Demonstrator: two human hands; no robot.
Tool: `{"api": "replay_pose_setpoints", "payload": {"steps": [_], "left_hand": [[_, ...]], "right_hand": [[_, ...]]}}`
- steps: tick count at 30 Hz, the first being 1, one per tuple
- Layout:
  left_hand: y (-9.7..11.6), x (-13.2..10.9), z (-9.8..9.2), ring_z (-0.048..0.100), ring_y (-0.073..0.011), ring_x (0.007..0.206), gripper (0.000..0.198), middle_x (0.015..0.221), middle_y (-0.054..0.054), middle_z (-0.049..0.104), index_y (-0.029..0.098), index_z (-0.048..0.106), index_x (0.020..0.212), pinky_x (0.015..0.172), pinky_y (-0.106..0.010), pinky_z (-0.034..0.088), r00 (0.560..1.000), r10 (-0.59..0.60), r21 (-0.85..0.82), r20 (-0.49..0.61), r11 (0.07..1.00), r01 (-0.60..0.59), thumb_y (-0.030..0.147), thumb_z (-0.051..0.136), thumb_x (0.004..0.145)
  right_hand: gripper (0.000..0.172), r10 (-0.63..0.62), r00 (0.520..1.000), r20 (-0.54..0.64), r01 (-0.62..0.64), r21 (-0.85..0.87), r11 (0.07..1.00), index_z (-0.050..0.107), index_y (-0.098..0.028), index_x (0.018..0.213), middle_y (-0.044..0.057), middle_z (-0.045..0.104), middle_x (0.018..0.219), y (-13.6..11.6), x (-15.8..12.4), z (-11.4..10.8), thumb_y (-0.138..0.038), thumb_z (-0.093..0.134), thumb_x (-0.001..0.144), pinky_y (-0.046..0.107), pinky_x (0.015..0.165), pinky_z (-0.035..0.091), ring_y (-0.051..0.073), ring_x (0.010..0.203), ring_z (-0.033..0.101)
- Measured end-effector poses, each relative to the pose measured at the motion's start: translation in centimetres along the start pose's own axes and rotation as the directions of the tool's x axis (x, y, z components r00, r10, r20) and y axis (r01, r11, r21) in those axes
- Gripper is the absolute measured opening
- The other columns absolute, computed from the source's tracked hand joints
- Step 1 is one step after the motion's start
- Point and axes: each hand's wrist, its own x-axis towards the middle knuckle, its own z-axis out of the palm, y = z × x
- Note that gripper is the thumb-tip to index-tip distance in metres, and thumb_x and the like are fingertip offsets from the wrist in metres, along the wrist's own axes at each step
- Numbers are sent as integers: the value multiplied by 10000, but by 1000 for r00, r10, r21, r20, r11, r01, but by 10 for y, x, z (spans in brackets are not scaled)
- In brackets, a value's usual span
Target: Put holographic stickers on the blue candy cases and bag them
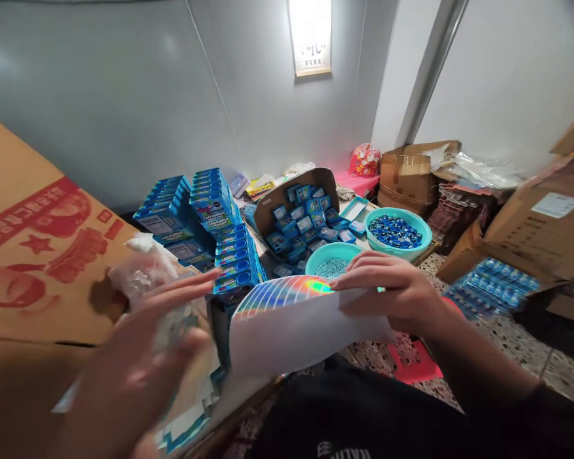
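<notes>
The left hand [141, 357] is blurred. The holographic sheet [277, 335] and right hand [395, 287] hide the near rim of the pellet basin [314, 256]; picture edges cut off the printed carton [33, 255], wall scroll [310, 38] and black shirt's [358, 408] lettering.

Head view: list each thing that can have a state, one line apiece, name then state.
Sheet: held, curved, shiny face partly showing
Right hand: closed on the sheet's edge
Left hand: open, blurred, apart from the sheet
Blue boxes: stacked
Carton: open, filled with small packs in a loose heap
Near tub: uncovered, holding pale bits
Far tub: uncovered, holding shiny blue pieces
</notes>
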Motion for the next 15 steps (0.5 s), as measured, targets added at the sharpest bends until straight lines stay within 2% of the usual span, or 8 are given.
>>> {"api": "replay_pose_setpoints", "payload": {"steps": [2,3,6,8,11,13,14,15], "left_hand": [[24,6,18,534,-338,1336,892,1501,-72,532,318,466,1469,1122,-482,447,984,70,37,163,996,-78,732,713,719],[32,9,28,596,-310,1264,868,1444,-69,589,316,491,1454,1064,-432,496,959,90,10,270,995,-96,707,733,718],[35,17,50,716,-175,944,343,1097,10,764,316,704,1172,806,-245,543,859,47,-81,510,997,-7,512,644,897],[25,18,56,703,-152,784,235,881,20,769,280,747,942,662,-215,496,843,-1,-79,539,996,51,449,584,940],[8,17,56,666,-163,658,255,721,21,722,255,717,774,569,-230,434,854,-68,-9,515,996,85,449,620,908],[1,15,54,651,-161,607,247,671,32,702,251,706,721,538,-233,415,845,-78,16,528,996,82,449,683,866],[1,14,53,648,-159,598,236,672,34,701,250,709,719,533,-234,416,862,-61,27,503,998,54,446,708,851],[2,13,52,656,-161,617,208,711,27,715,250,722,756,550,-236,432,906,-26,54,423,999,3,438,725,842]], "right_hand": [[228,-49,999,-22,49,-4,999,714,-184,917,87,757,1107,-2,6,12,-247,524,1024,381,808,550,180,915,681],[218,-68,997,-36,68,0,998,708,-173,909,92,760,1108,-3,8,17,-239,531,1019,380,809,553,183,916,683],[186,-30,1000,-6,30,52,998,702,-178,940,90,757,1139,-5,10,22,-201,529,1004,386,851,552,187,942,694],[238,142,983,113,-161,188,969,695,-222,1103,60,740,1197,-6,9,18,-168,483,1010,364,916,541,176,1039,693],[463,380,870,314,-488,435,757,428,-306,1499,51,684,1312,-6,7,11,-269,445,1037,345,974,529,188,1188,648],[685,442,819,365,-569,422,706,250,-299,1591,80,681,1308,-5,7,17,-377,558,984,360,927,549,227,1121,677],[724,467,802,372,-588,355,727,267,-287,1590,89,698,1272,-5,7,23,-379,600,953,365,885,558,238,1052,696],[686,500,788,360,-601,272,751,340,-274,1567,92,719,1222,-4,8,31,-351,610,941,364,844,561,239,985,707]]}}
